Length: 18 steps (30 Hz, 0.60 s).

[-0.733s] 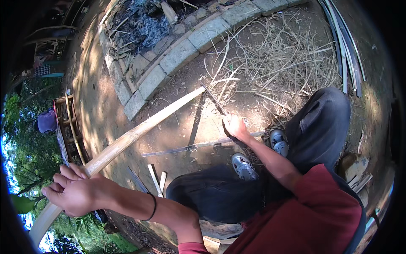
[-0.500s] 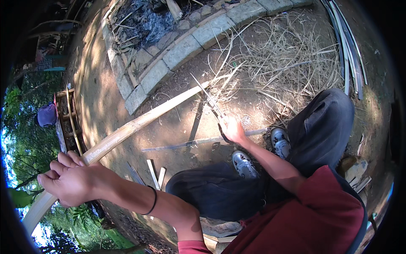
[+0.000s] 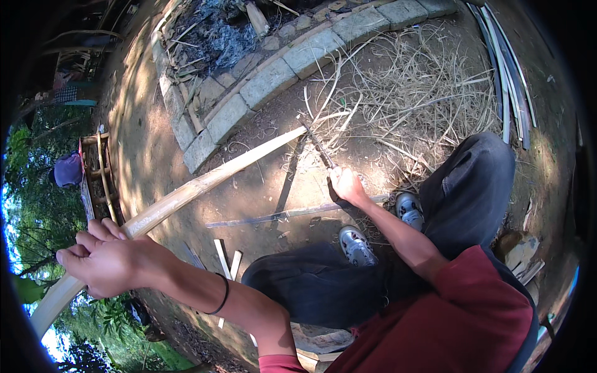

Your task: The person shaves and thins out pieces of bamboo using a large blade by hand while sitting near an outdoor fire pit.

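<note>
The left hand [image 3: 109, 261] grips a long pale split bamboo pole [image 3: 205, 180]; the right hand [image 3: 346, 184] holds a dark-bladed knife [image 3: 317, 146] at its far end, above bare dirt ground [image 3: 267, 193].

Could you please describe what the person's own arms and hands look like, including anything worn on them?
Both forearms are bare, with no gloves on the left hand or the right hand. A thin black band circles the left wrist. The short sleeves of a dark red shirt show at the upper arms. No rings or watch can be made out.
</note>
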Available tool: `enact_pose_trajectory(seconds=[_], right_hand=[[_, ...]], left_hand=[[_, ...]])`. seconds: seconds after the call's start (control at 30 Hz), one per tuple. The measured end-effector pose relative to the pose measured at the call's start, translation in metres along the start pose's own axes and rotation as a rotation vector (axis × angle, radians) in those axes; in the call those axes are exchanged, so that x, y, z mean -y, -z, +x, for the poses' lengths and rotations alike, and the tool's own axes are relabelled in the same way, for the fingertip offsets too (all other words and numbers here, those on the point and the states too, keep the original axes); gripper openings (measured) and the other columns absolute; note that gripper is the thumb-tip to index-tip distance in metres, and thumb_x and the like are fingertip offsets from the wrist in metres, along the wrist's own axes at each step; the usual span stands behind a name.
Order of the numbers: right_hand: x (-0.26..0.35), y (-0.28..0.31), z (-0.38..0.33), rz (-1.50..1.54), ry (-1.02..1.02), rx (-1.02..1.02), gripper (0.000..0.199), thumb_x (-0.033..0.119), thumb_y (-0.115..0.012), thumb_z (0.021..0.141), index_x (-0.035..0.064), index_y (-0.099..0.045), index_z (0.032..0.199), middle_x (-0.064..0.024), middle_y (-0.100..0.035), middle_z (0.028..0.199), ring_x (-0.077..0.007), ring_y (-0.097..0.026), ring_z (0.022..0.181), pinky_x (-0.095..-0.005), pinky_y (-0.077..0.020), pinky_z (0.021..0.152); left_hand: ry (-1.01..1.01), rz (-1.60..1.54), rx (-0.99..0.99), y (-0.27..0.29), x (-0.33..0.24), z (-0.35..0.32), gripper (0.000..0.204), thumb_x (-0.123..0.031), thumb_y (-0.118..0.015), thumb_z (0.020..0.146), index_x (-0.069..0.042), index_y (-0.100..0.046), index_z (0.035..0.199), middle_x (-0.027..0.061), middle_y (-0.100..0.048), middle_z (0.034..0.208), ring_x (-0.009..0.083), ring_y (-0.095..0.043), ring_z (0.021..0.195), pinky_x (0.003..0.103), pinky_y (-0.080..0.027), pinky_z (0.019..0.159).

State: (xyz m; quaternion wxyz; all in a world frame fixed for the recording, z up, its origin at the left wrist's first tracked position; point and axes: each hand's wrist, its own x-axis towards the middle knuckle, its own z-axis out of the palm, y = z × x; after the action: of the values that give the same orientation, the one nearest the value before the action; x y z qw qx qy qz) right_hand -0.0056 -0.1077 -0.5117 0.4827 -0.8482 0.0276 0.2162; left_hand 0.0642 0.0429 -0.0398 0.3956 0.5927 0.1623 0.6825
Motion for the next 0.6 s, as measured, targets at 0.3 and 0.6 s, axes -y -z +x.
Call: enact_pose_trajectory(seconds=[0.3,0.6], right_hand=[[-0.013,0.001,-0.015,-0.057,-0.025,-0.094,0.027,0.028,-0.054,0.092,0.0042,-0.065,0.085,-0.0257,-0.065,0.078,-0.0432,-0.065,0.070,-0.0493,-0.0516,0.063],[0.046,0.024,-0.041,0.096,-0.012,0.026,0.034,0.030,-0.054,0.094,-0.0004,-0.062,0.081,-0.0268,-0.062,0.073,-0.0435,-0.064,0.068,-0.0484,-0.0495,0.061]], left_hand=[[-0.007,-0.038,-0.011,0.004,0.005,0.002,0.033,-0.007,-0.047,0.094,-0.008,-0.024,0.071,0.0000,-0.021,0.062,0.0125,-0.020,0.050,0.031,-0.014,0.043],[0.031,-0.019,0.116,0.005,0.008,0.004,0.039,-0.017,-0.038,0.101,-0.015,-0.022,0.066,-0.0015,-0.018,0.055,0.0093,-0.018,0.046,0.025,-0.015,0.039]])
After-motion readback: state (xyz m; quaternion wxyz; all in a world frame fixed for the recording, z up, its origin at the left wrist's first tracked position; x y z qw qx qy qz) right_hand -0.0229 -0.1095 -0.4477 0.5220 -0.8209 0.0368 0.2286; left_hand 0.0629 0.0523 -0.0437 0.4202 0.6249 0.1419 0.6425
